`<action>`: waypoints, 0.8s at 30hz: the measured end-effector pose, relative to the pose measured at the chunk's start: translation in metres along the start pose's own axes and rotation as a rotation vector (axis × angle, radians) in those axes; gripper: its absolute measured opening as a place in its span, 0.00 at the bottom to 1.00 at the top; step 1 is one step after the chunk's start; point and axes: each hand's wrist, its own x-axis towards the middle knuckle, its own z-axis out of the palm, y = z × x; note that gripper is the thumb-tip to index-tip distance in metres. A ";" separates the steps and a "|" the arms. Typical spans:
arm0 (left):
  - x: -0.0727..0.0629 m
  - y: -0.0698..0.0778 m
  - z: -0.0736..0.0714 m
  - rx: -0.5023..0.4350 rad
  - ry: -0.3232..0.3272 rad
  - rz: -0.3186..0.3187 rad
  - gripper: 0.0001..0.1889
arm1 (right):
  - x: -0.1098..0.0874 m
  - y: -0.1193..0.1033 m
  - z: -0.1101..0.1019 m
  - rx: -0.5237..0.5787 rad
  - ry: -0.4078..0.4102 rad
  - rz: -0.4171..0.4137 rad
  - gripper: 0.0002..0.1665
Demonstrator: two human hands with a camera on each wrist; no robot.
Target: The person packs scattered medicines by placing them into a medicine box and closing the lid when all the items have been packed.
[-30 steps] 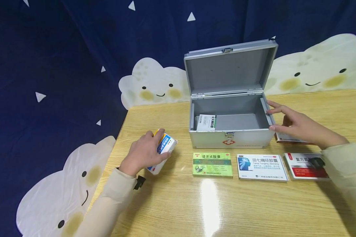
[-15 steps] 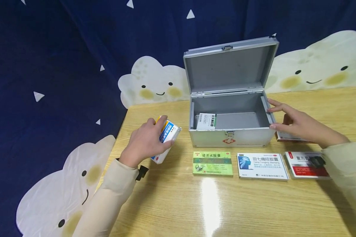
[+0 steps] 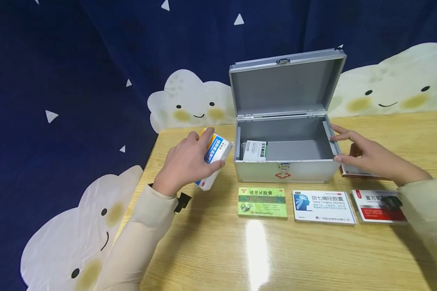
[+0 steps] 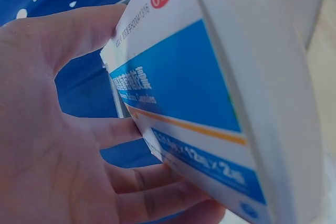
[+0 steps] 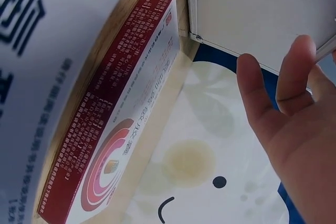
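My left hand (image 3: 185, 161) grips a white, blue and yellow medicine box (image 3: 219, 151) between thumb and fingers, left of an open silver first-aid case (image 3: 255, 173). In the left wrist view that medicine box (image 4: 178, 82) tilts across the fingers, a red OTC mark on its face. My right hand (image 3: 373, 157) touches the case's right side, thumb by the front corner and index finger farther back. A white and green medicine box (image 3: 255, 150) leans inside the case at the left. In the right wrist view, the fingers of the right hand (image 5: 304, 135) reach to the case (image 5: 257, 14).
A green medicine box (image 3: 262, 203), a white and blue one (image 3: 323, 207) and a red and white one (image 3: 373, 206) lie in a row before the case. A dark-red-edged box (image 5: 115, 114) lies right of it, partly under the right hand. A blue curtain (image 3: 189, 36) hangs behind.
My left hand has carried the medicine box up the table and rightwards, nearer the case's left side. The right hand has stayed at the case's right side.
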 end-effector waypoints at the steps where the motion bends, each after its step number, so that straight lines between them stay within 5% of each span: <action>1: 0.001 0.002 -0.002 -0.002 0.004 0.002 0.46 | 0.000 0.000 0.000 -0.001 -0.003 0.001 0.39; 10: 0.010 0.022 -0.013 -0.017 0.031 0.040 0.46 | 0.000 0.003 0.003 0.014 0.026 -0.013 0.35; 24: 0.033 0.031 -0.020 -0.096 0.069 0.040 0.43 | 0.001 0.002 0.003 0.016 0.034 -0.020 0.35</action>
